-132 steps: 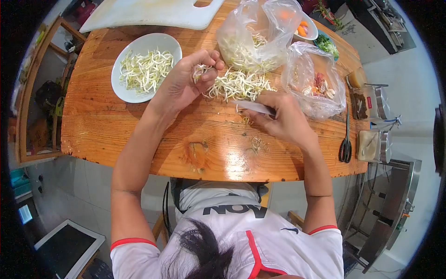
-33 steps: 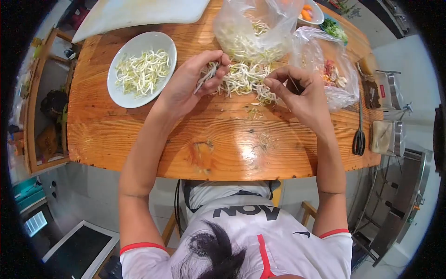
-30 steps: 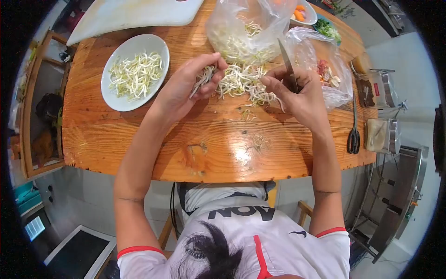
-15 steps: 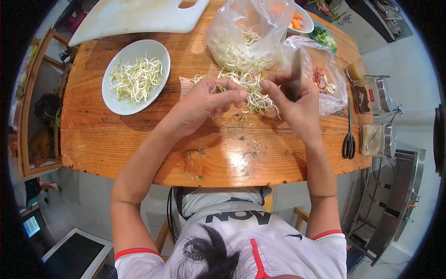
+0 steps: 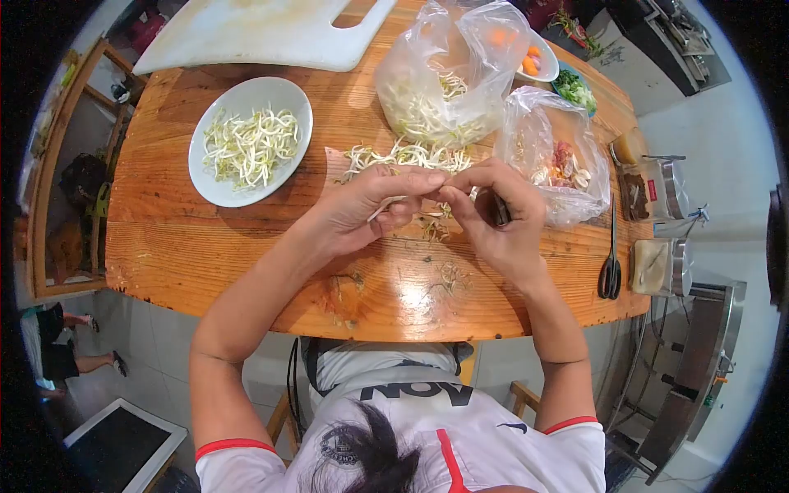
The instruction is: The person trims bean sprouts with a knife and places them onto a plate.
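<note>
My left hand [image 5: 362, 205] is closed, its thumb and fingers holding a thin white bean sprout [image 5: 386, 207]. My right hand [image 5: 516, 234] is curled round a small dark knife [image 5: 500, 211], seen nearly end-on, while its thumb and forefinger meet my left fingertips. Just beyond both hands lies a pile of bean sprouts [image 5: 411, 154] on a pinkish sheet [image 5: 334, 162], partly covered by my fingers. More sprouts fill a clear plastic bag [image 5: 419, 111] behind the pile. To the left, a white bowl [image 5: 205, 177] holds loose sprouts.
A white cutting board [image 5: 263, 37] lies at the back left. On the right are a plastic bag [image 5: 534, 119] with reddish and white pieces, scissors [image 5: 610, 275] and a jar [image 5: 652, 267]. Small bowls stand behind. Another person's legs [image 5: 82, 357] show at far left.
My hands have come together, fingertips meeting in front of the pile. The knife in my right hand has turned from pointing up to nearly end-on. The view has shifted slightly.
</note>
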`<state>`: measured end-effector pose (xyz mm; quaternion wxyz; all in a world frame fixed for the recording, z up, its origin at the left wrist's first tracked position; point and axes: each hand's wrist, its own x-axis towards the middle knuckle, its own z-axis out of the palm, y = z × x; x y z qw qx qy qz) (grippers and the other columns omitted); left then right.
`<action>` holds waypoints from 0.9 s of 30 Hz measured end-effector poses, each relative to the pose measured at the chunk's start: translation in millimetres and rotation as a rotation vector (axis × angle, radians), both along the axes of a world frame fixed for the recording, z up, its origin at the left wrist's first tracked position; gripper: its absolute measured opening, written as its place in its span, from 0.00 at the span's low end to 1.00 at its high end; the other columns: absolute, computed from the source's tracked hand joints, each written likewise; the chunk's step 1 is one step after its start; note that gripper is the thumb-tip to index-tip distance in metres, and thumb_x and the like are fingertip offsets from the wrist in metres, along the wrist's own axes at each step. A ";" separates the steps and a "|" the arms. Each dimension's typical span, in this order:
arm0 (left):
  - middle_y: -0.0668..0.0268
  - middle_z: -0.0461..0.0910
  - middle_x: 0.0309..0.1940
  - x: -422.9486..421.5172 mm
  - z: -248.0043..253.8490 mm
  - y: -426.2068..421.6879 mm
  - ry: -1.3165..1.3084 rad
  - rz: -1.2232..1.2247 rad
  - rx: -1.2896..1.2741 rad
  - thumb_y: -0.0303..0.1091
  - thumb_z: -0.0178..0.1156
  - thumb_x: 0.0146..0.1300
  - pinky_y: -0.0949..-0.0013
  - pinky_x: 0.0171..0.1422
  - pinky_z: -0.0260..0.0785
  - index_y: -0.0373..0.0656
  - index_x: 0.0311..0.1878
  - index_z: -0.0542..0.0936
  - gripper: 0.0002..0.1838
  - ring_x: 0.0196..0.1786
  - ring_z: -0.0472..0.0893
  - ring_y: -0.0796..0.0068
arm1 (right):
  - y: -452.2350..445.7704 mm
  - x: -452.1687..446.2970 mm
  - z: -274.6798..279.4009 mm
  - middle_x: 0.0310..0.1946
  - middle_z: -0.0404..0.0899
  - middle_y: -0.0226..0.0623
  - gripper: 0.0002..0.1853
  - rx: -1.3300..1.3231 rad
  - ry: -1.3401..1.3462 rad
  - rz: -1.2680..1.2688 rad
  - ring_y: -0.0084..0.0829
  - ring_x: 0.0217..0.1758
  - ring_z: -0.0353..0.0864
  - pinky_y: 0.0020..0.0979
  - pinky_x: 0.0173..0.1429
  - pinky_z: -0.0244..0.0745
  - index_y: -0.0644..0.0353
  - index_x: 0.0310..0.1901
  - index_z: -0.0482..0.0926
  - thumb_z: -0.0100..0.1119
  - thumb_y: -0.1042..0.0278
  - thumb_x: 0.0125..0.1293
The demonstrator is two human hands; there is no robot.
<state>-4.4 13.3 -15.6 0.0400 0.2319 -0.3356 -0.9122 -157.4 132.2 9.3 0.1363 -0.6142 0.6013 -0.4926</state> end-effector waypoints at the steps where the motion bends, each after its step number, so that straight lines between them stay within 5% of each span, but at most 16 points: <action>1: 0.70 0.81 0.41 0.0 -0.4 -1.2 0.026 -0.009 0.014 0.35 0.61 0.64 0.88 0.20 0.54 0.37 0.51 0.77 0.16 0.20 0.64 0.95 | 0.3 -0.5 0.7 0.30 0.80 0.36 0.11 0.029 -0.052 0.018 0.27 0.32 0.79 0.27 0.35 0.72 0.63 0.35 0.81 0.72 0.76 0.50; 5: 0.73 0.79 0.35 0.9 5.0 -3.0 0.031 0.020 -0.003 0.35 0.66 0.59 0.88 0.23 0.54 0.35 0.54 0.76 0.22 0.23 0.64 0.94 | 5.9 -11.0 5.5 0.32 0.77 0.34 0.17 0.097 -0.318 0.142 0.24 0.34 0.75 0.24 0.37 0.68 0.64 0.46 0.75 0.63 0.60 0.64; 9: 0.74 0.79 0.36 2.4 3.7 -6.8 0.012 0.063 -0.055 0.35 0.69 0.57 0.87 0.28 0.56 0.35 0.55 0.77 0.24 0.26 0.66 0.93 | 6.0 -18.4 12.4 0.34 0.71 0.32 0.25 0.128 -0.304 0.067 0.20 0.33 0.69 0.21 0.35 0.64 0.63 0.55 0.67 0.48 0.47 0.72; 16: 0.74 0.80 0.36 3.6 5.9 -5.4 -0.016 0.114 -0.065 0.34 0.67 0.57 0.86 0.28 0.57 0.40 0.52 0.78 0.20 0.27 0.67 0.93 | 4.2 -9.2 21.2 0.34 0.70 0.31 0.19 0.371 -0.402 0.165 0.20 0.34 0.70 0.23 0.39 0.68 0.60 0.60 0.68 0.53 0.63 0.71; 27: 0.68 0.81 0.37 5.0 2.4 -7.7 0.064 0.136 -0.024 0.32 0.66 0.59 0.87 0.25 0.58 0.41 0.45 0.77 0.13 0.25 0.68 0.93 | 1.7 -9.0 14.8 0.31 0.73 0.32 0.15 0.341 -0.251 0.145 0.21 0.35 0.70 0.26 0.41 0.68 0.60 0.55 0.74 0.56 0.68 0.68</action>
